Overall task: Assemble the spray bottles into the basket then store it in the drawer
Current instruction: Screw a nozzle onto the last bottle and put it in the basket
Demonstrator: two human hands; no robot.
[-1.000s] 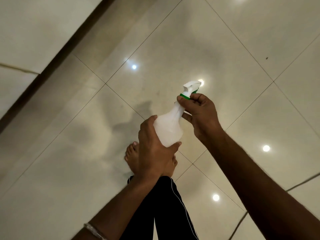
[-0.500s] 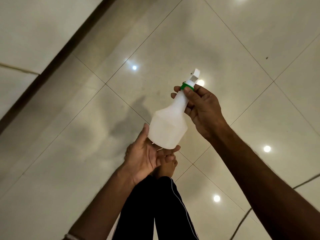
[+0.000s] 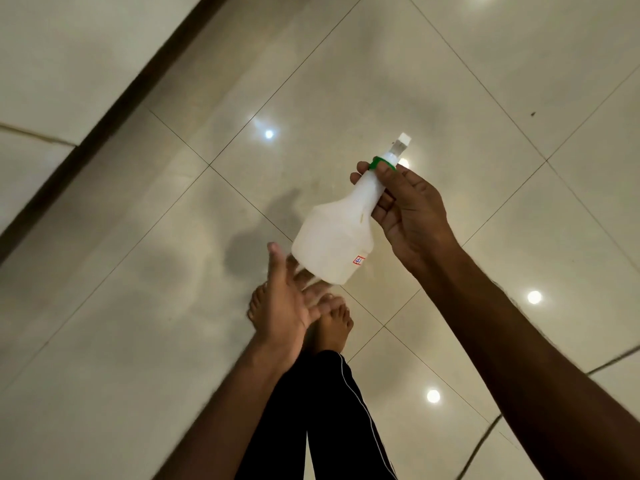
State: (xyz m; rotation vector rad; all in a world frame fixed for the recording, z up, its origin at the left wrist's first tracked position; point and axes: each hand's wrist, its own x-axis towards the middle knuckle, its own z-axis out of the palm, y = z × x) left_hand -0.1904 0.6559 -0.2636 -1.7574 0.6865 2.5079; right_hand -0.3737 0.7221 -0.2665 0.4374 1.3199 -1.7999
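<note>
We're looking straight down, and the spray bottle [image 3: 334,242] is up in the air over the tiled floor [image 3: 346,64] — a white, translucent bottle, tilted, its base low and to the left, its neck rising up and to the right. The right hand [image 3: 408,209] has it by the neck: thumb and fingers pinch just below the green collar [image 3: 382,162], and the white spray head [image 3: 400,146] pokes out above that grip. A small red-edged label [image 3: 359,260] sits low on the bottle's side, near the base.

Now the left hand [image 3: 285,303] — its grip is spread, fingers straight and fanned, thumb pointing up, just under the bottle's base. It is motion-blurred, and we cannot tell whether the fingertips touch the base or sit just clear of it.

Below the hands we see two bare feet [image 3: 332,327] on the glossy tiles and dark trousers [image 3: 325,420] with a thin white stripe. Bright round light reflections dot the floor, and a dark strip [image 3: 104,109] runs diagonally across the upper left.
</note>
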